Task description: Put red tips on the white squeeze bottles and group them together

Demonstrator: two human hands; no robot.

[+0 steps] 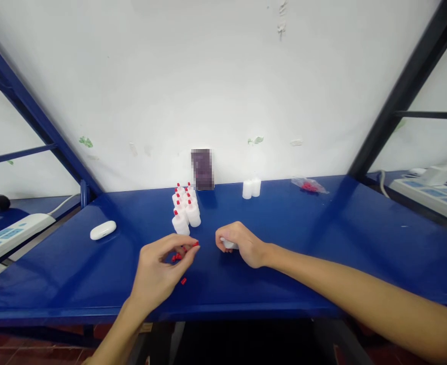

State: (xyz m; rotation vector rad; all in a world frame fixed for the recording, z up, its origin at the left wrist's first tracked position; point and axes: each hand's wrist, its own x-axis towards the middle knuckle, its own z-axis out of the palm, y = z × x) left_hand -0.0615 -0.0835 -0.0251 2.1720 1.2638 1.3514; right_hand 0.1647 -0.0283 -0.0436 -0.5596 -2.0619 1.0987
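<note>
Between thumb and forefinger, my left hand (158, 271) pinches a small red cap (196, 244). My right hand (244, 243) is wrapped round a white plastic bottle (229, 244), mostly hidden by the fingers. A few loose red caps (176, 257) lie under and behind my left hand, and a single one (183, 281) sits nearer the table's front. Beyond my left hand stand several white bottles with red caps (193, 214), grouped upright in two rows.
Two plain white bottles (247, 189) stand near the wall. Right of them lies a clear bag with red caps (309, 186). A blurred dark rectangle (202, 170) leans on the wall. A white oval case (103, 230) rests at left on the blue table (303, 218); metal posts flank it.
</note>
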